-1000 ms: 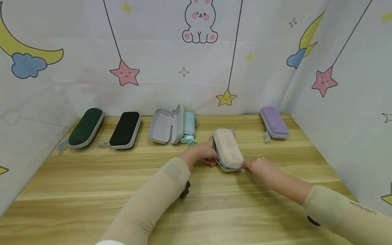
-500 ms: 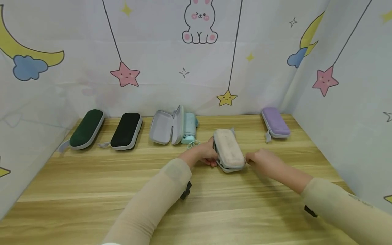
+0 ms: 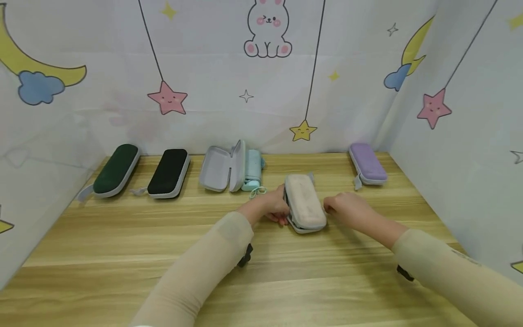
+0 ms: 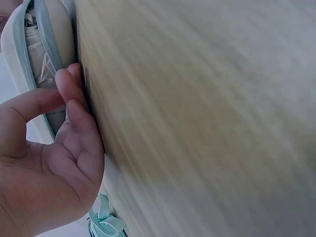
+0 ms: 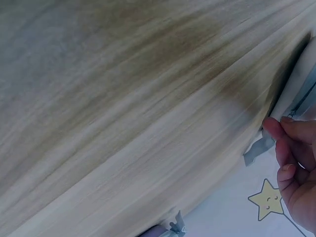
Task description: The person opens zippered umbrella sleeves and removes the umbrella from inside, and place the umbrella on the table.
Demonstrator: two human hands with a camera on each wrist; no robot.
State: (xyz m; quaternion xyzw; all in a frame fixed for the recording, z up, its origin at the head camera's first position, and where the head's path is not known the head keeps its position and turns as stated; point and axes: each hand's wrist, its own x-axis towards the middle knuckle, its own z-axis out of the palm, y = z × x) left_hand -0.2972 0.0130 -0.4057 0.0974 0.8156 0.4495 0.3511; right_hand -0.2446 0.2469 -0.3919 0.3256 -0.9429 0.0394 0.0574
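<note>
A beige zip case point(image 3: 305, 204) lies on the wooden table, its zipper partly undone. On its left side my left hand point(image 3: 273, 206) grips the edge. Between the parted zipper edges of the case point(image 4: 63, 29), beside the left thumb and fingers point(image 4: 54, 163), crinkled pale contents show in the left wrist view. My right hand point(image 3: 347, 209) is at the case's right side. The right wrist view has that hand point(image 5: 301, 168) with thumb and forefinger pinched at the small zipper pull point(image 5: 291, 114), partly hidden by the fingertips. A grey fabric tab point(image 5: 259, 149) sticks out beyond them.
Along the back stand a dark green case point(image 3: 117, 169), a black case point(image 3: 168, 171), an opened case with grey lining point(image 3: 216, 168) and a light-blue rolled item point(image 3: 253, 167) beside it. A purple case point(image 3: 367, 162) lies at the back right. Printed cloth walls border the table.
My right hand has moved from the near right corner of the beige case up along its right side. The case has shifted slightly nearer. My left hand keeps its hold.
</note>
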